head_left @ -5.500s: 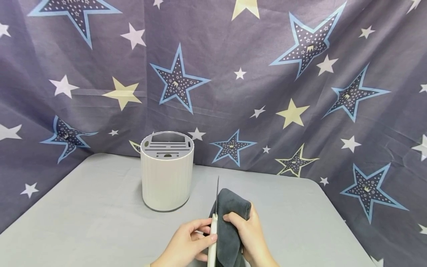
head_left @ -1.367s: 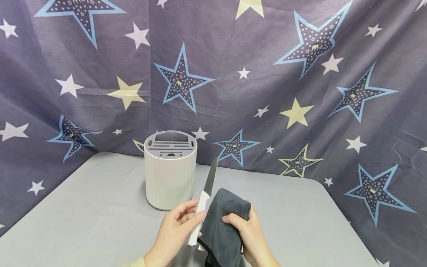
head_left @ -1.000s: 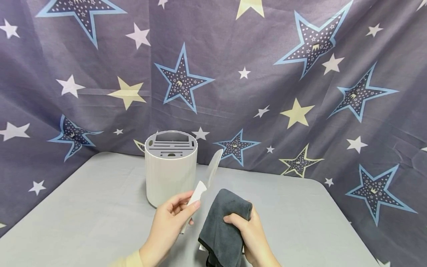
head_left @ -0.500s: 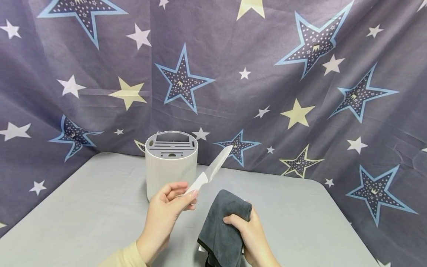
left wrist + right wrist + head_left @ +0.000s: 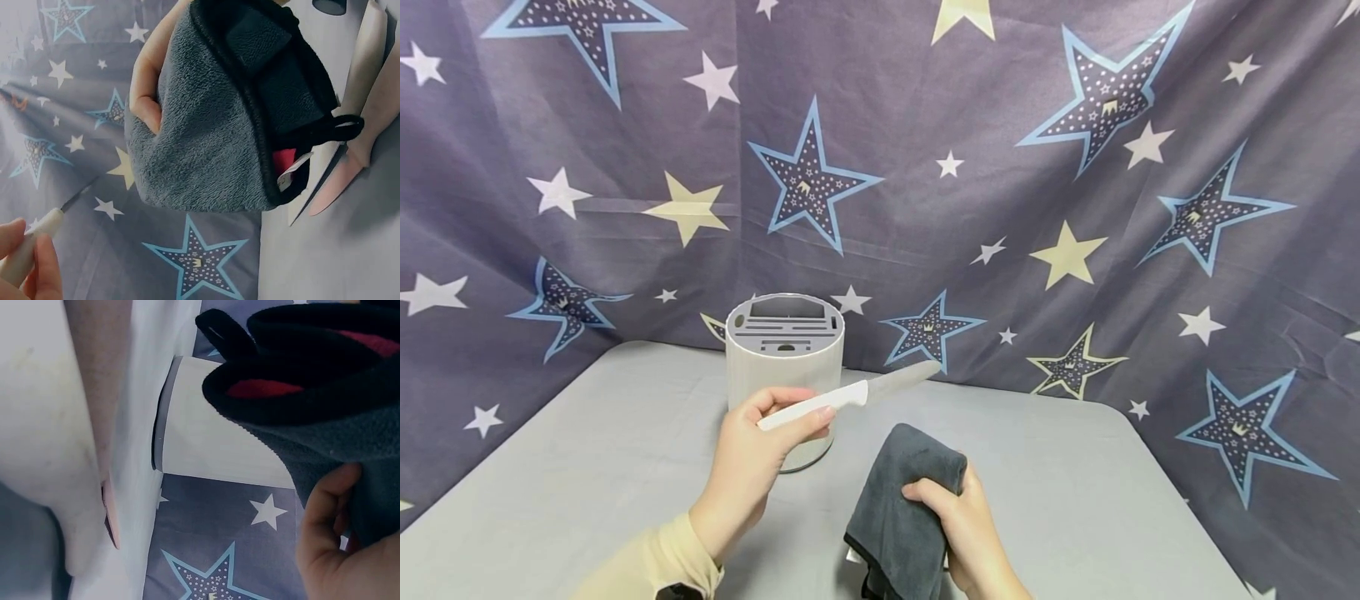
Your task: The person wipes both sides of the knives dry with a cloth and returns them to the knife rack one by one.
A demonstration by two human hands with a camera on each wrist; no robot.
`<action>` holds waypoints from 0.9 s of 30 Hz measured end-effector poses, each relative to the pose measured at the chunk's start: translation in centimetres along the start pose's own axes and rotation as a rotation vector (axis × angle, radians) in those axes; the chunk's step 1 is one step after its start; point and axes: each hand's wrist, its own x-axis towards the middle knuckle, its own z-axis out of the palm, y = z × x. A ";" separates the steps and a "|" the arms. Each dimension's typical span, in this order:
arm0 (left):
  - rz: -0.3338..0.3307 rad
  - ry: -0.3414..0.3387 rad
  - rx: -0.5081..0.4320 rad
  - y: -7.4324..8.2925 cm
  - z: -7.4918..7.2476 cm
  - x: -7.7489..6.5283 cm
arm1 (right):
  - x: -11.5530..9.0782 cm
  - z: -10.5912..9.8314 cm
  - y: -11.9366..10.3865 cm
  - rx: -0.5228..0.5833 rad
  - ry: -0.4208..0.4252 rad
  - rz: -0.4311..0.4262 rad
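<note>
My left hand grips the white handle of a kitchen knife, raised in front of the knife block. The blade points right and slightly up, apart from the cloth. A folded dark grey towel with black edging hangs from my right hand, whose thumb presses on its front. Red lining shows inside its folds in the right wrist view. The cream, round knife block stands upright behind my left hand, its slotted grey top facing up with no knives visible in it.
In the left wrist view, a white-handled knife and a pink knife lie on the grey table, close to the towel. A dark curtain with stars rises behind the table's back edge.
My left hand has carried the knife from beside the towel up and left. The blade has swung from steep to nearly level, pointing right. Right hand and towel have stayed about in place.
</note>
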 end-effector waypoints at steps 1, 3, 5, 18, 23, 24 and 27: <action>0.006 0.002 0.008 0.1 -0.1 0.1 | 0.0 0.0 0.0 -0.001 0.000 0.000; 0.021 0.008 0.018 0.4 -0.2 0.3 | 0.0 0.0 -0.1 -0.001 0.001 0.000; 0.045 0.012 0.009 0.6 -0.2 0.6 | 0.0 -0.1 -0.2 0.002 0.002 -0.001; 0.244 0.081 -0.105 3.4 -1.2 3.7 | 0.2 -0.3 -0.5 0.023 0.024 -0.002; 0.331 0.087 -0.129 4.8 -1.8 4.8 | 0.2 -0.5 -0.8 0.015 0.049 -0.014; 0.347 0.084 -0.133 5.0 -2.0 5.0 | 0.3 -0.5 -0.8 0.008 0.057 -0.020; 0.397 0.069 -0.110 5.4 -2.4 5.2 | 0.3 -0.6 -1.0 -0.017 0.090 -0.040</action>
